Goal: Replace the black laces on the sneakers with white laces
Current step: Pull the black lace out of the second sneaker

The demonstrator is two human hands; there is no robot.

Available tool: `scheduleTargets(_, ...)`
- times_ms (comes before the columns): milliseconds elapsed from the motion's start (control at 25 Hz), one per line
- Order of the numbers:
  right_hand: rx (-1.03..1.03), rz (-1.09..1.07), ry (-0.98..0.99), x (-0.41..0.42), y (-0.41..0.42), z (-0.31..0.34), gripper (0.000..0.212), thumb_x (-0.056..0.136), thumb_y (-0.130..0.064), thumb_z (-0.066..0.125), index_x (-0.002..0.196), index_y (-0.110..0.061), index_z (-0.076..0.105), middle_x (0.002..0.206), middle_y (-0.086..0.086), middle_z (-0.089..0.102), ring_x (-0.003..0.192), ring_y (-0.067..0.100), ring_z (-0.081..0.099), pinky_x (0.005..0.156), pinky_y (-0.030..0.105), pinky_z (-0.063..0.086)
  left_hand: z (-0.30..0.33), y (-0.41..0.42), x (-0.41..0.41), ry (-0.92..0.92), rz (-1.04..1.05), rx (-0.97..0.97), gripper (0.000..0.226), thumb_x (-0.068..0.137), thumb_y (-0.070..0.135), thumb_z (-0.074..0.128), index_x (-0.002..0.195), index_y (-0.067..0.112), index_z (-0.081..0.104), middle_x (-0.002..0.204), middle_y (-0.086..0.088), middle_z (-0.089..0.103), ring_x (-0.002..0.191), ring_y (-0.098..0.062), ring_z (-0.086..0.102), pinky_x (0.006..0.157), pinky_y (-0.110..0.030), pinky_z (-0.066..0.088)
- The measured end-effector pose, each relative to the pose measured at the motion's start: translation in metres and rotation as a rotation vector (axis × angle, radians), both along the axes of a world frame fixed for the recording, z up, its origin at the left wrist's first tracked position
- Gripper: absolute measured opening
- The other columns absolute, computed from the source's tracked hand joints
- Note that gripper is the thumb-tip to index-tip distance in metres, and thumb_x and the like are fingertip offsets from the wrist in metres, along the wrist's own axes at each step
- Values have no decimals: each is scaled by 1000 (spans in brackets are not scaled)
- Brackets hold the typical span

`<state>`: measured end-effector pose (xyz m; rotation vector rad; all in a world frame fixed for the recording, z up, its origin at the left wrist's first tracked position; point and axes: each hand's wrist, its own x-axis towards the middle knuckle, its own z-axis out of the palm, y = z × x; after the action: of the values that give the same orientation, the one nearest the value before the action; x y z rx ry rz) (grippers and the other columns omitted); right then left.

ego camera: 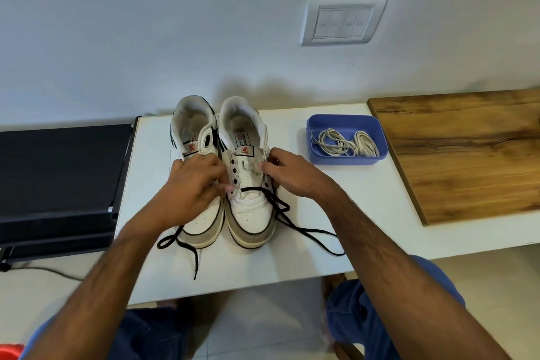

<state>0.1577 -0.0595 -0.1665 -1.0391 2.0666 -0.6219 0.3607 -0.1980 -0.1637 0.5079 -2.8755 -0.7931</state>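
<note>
Now gripping the right sneaker [251, 184] at its eyelet rows: left hand [193, 184] and right hand [292, 175], fingers curled. Black lace [295, 228] nearly unthreaded; white laces [347, 143] in blue tray [315, 152], well right.

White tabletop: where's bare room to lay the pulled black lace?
Free: the white tabletop strip between the blue plastic tray and the front edge, bordered right by the wooden board. Crowded: around the white sneakers, where black lace ends trail.

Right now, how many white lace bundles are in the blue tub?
2: one coiled white lace bundle on the left of the blue plastic tub, another on its right. More could hide beneath.
</note>
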Motion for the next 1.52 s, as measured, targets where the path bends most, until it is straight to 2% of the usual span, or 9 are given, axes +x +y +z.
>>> scheduleTargets(120,0,0,-15,-2,0,-1,42,93,-63,44,111,-27,57,99,-8,68,98,21,64,99,54,47,21,-4,10,353,74,750,38,97,41,56,84,5,56,99,1,70,97,-18,63,87,-41,47)
scheduleTargets(280,-5,-8,-16,-2,0,-3,35,96,-56,46,109,-26,58,93,-7,70,95,21,67,97,53,49,39,-6,14,823,140,1257,31,93,43,63,79,19,51,80,0,65,68,-17,60,69,-31,53)
scheduleTargets(360,-3,-12,-18,-2,0,-3,33,97,-56,46,108,-27,58,93,-7,70,94,21,67,97,53,50,39,-3,10,719,215,1128,30,92,42,67,82,19,50,68,3,56,52,-14,46,54,-26,45)
scheduleTargets(560,-14,-20,-20,-2,0,-4,35,92,-60,46,104,-29,58,92,-7,70,94,21,66,97,54,49,9,6,5,50,11,-105,24,95,48,59,108,28,55,93,15,55,78,-3,58,63,-25,51)
scheduleTargets(840,-12,-17,-26,-2,0,-3,33,95,-57,47,107,-28,58,94,-7,69,95,21,66,98,53,49,2,3,2,-12,-96,-370,34,94,52,51,90,20,62,88,11,45,63,-10,45,48,-22,33)
scheduleTargets(960,-20,-17,-30,-2,0,-3,32,94,-56,47,106,-29,58,92,-7,71,92,20,68,97,54,50,1,3,0,59,-35,4,36,97,53,48,82,24,61,88,12,46,75,-9,51,62,-27,43)
scheduleTargets(1200,-16,-30,-35,-1,2,-2,26,94,-56,48,97,-31,56,89,-6,72,90,21,68,95,51,51,42,-4,10,875,403,1166,37,107,21,37,72,20,50,81,-4,69,57,-18,50,56,-29,43)
scheduleTargets(1400,-11,-38,-31,0,0,-3,35,85,-62,46,98,-31,58,88,-7,72,89,20,69,95,53,51,25,10,4,185,228,387,12,105,33,51,99,25,46,56,0,58,46,-16,46,46,-31,39)
scheduleTargets(1520,-11,-44,-35,-1,-1,-4,43,78,-66,43,98,-31,58,88,-6,72,89,21,68,94,54,51,9,17,1,-99,52,-214,34,98,57,49,109,25,46,55,10,48,51,-13,53,51,-31,42)
